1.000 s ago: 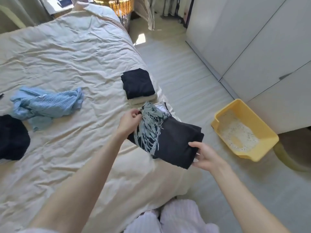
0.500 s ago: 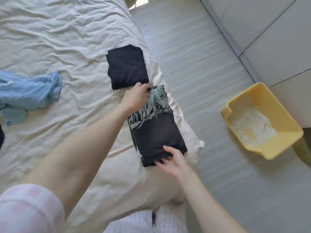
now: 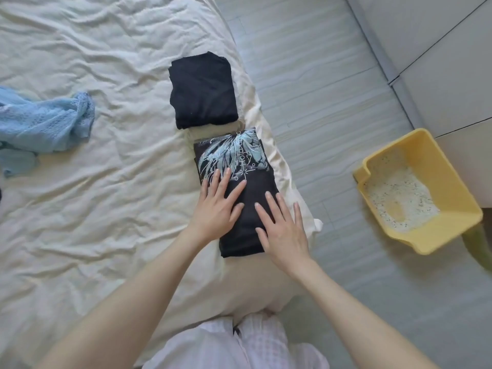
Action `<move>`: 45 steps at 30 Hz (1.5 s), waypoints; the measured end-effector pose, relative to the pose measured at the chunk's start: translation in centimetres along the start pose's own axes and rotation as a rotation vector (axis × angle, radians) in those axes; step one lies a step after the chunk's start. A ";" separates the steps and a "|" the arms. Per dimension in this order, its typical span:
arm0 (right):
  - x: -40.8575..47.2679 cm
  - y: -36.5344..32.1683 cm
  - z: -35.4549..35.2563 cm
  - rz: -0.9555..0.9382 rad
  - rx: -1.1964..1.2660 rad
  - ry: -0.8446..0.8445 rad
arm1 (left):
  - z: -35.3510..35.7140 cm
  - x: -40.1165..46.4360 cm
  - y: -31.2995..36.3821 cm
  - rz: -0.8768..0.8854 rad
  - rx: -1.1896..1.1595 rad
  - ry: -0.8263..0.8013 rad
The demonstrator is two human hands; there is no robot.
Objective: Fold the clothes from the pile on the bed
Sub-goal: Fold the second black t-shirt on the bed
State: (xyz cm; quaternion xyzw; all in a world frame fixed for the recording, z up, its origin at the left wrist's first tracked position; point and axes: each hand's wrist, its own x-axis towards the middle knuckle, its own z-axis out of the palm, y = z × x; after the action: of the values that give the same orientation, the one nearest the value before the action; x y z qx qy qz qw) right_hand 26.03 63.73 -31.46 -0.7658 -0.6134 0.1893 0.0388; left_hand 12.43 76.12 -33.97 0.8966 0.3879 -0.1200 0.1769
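Black cotton, printed: folded printed shirt (image 3: 235, 187), pale blue-white leaf graphic uppermost; lies flat near the bed's right edge, centre of the frame
Black, plain: folded dark garment (image 3: 203, 90), just above the printed one in the frame, a narrow strip of another pale folded piece showing between them
Pale blue knit: blue garment (image 3: 45, 123), unfolded and crumpled, left edge of the frame, well apart from the folded items
Cream bedding: bed (image 3: 93, 209), wrinkled cover, carries all the clothes
Left hand (image 3: 217, 209): fingers straight and spread, palm pressing flat on the shirt's left half, gripping nothing
Right hand (image 3: 283, 233): fingers straight, flat on the shirt's lower right part, outer fingers reaching past its edge onto the bedding; gripping nothing
Yellow plastic: tray (image 3: 450, 187) of pale granules on the floor, right of the frame; not part of the task
Step in hand (judged): smoothing and settling the finished fold
Doing it well (judged): press evenly from the centre outward so layers stay aligned; keep the fold clear of the bed's edge, which is close; lift both palms straight up so nothing drags
Left to do (judged): the blue garment awaits folding
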 end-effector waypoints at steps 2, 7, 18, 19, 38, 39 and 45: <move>0.5 0.2 0.7 0.031 -0.041 -0.184 | -0.2 0.6 -0.3 -0.002 0.030 -0.064; 0.3 -0.6 -0.9 0.060 0.013 -0.177 | -2.8 -0.5 1.0 -0.061 -0.086 -0.160; -1.5 -11.0 -10.4 -0.320 -0.019 0.003 | -8.2 -20.2 -1.4 -0.489 -0.448 0.299; -1.6 -12.9 -10.9 -0.367 -0.027 0.013 | -9.0 -22.1 -2.6 -0.524 -0.451 0.344; -11.4 -48.5 -1.5 -0.642 -0.026 -0.041 | -7.0 -59.7 -25.0 -0.878 -0.518 0.522; -10.9 -49.5 -1.2 -0.650 -0.033 -0.050 | -6.7 -60.0 -25.7 -0.870 -0.533 0.505; -5.2 -55.1 1.3 -0.656 -0.058 -0.086 | -5.9 -58.8 -33.0 -0.873 -0.503 0.453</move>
State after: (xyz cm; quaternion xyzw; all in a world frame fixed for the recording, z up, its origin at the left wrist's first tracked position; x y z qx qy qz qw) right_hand -26.29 72.04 -15.35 -0.5195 -0.8335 0.1813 0.0500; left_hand -50.85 61.09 -15.28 0.5861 0.7686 0.1102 0.2315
